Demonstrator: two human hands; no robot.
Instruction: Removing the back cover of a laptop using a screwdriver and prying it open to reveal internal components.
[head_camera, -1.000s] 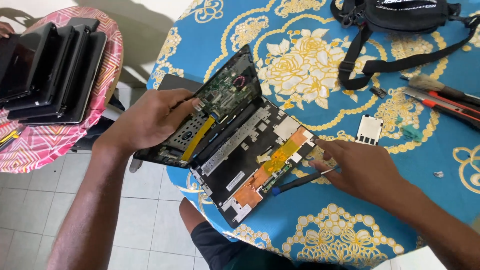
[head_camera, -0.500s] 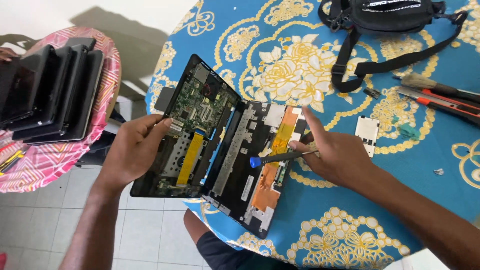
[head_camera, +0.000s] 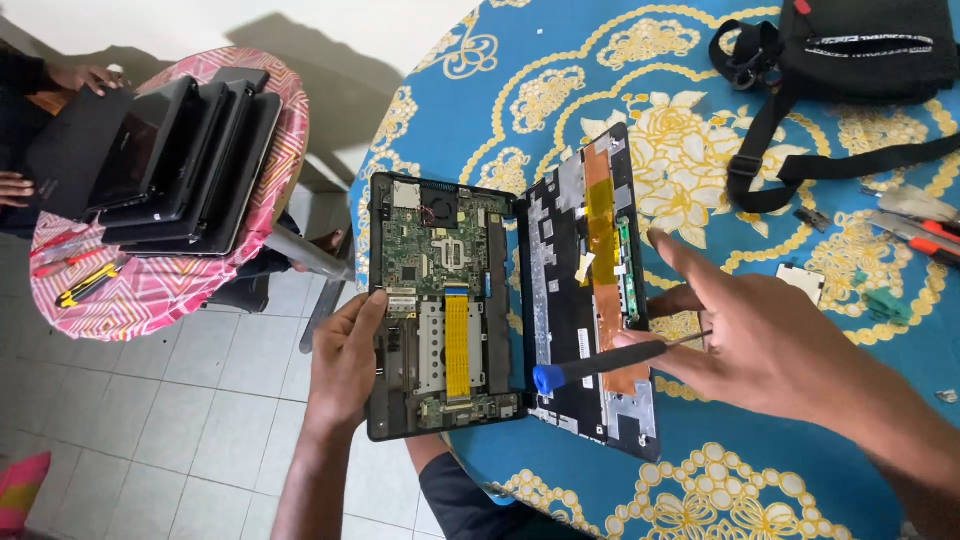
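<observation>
Head view is showing me steadying the opened laptop (head_camera: 445, 305) by its outer edge with my left hand (head_camera: 345, 355), half overhanging the surface (head_camera: 800, 470), while my right hand (head_camera: 770, 345) is pinching a screwdriver (head_camera: 600, 362); boards look fragile.

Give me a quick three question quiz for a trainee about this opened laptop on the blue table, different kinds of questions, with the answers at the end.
1. True or false: the right hand holds a screwdriver with a red handle.
2. Which hand grips the edge of the opened laptop base? A) left hand B) right hand C) neither
3. Fill in: the flat ribbon cable lying on the laptop base is ___ in colour.

Key
1. False; its handle end is blue.
2. A
3. Yellow
</observation>
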